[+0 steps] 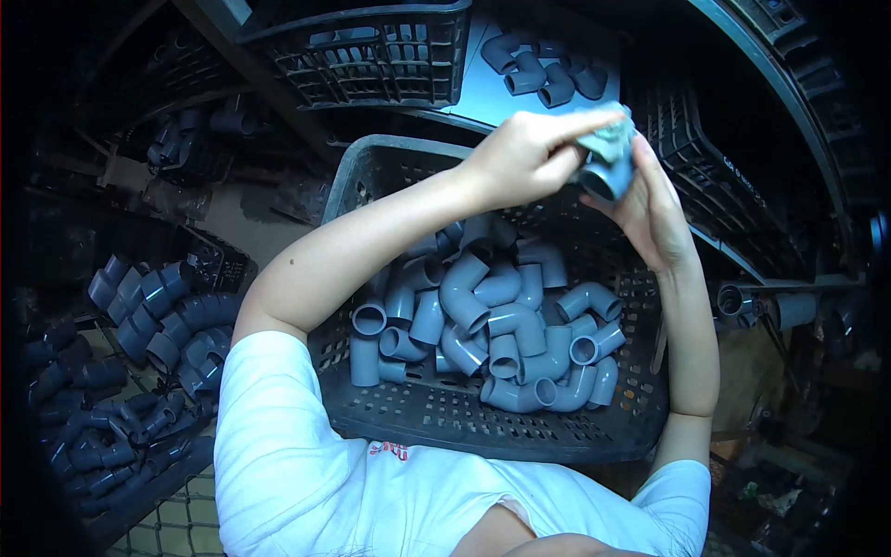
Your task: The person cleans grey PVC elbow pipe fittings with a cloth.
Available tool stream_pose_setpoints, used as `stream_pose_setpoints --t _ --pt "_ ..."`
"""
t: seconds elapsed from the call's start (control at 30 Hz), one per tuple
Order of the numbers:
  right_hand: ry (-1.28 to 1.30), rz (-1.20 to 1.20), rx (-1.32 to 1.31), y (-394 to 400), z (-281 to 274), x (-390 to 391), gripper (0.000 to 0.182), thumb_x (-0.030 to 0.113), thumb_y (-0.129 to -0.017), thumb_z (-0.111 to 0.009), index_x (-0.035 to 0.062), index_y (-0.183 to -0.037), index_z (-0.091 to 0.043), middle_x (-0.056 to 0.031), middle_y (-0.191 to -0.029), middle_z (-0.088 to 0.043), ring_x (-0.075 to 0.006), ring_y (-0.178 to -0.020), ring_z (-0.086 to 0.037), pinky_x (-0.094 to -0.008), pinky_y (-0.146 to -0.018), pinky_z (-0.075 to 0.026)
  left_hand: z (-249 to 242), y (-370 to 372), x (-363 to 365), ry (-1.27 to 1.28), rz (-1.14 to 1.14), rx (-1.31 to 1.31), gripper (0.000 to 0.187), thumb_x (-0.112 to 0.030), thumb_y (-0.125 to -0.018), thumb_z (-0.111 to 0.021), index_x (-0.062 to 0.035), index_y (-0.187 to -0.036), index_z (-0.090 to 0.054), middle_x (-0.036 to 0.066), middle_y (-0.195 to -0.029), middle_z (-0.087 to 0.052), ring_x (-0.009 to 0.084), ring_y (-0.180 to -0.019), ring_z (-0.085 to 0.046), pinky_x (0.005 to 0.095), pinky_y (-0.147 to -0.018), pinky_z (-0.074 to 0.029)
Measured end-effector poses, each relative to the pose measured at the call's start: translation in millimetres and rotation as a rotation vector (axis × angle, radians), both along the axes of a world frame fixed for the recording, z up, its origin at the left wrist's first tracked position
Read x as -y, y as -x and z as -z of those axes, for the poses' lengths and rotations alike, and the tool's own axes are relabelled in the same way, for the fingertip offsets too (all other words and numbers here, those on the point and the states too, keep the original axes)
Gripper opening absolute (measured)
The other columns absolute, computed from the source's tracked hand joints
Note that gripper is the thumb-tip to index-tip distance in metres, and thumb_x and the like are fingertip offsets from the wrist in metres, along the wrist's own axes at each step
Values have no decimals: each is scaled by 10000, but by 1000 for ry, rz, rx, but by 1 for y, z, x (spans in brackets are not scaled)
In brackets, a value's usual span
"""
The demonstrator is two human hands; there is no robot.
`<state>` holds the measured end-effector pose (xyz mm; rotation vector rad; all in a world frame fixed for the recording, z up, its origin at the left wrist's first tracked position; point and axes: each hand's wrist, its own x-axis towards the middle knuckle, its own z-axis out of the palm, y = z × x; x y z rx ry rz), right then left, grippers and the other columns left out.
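Observation:
My left hand (526,160) reaches across the crate with bent fingers closed on a pale green cloth (609,141). The cloth lies against a grey pipe fitting (608,178), whose round open end faces down toward me. My right hand (652,206) holds this fitting from the right side, with its fingers partly hidden behind it. Both hands are close together above the far right part of a black plastic crate (408,429). Inside the crate is a loose pile of several grey elbow fittings (464,290).
Behind the crate, a white shelf (483,102) bears several grey elbows (557,84) and a black basket (357,60). More fittings (167,306) are heaped at the left. Another black crate (710,167) stands at the right, near a metal frame (756,60).

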<state>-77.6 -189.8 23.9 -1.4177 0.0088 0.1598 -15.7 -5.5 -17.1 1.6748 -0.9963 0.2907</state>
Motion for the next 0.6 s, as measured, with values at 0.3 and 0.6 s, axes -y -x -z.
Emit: stream_pose_setpoints --t 0.3,0.6 --pt "475 -72 461 1 14 4 867 -44 -867 -685 81 -1578 -207 -177 -1375 -487 -247 -1264 -548 -360 -1051 -469 -9 9 -6 -155 -53 360 608 15 -761 -635 -180 -1337 -631 151 -1044 -724 289 -851 -726 349 -742 -592" --pt "751 121 659 0 15 -4 914 -18 -813 -697 69 -1576 -203 -183 -1199 -611 -248 -1097 -639 -356 -994 -488 1 0 -5 -20 -195 9 459 -32 -865 -555 -84 -1314 -635 172 -947 -733 194 -654 -692 296 -648 -554"
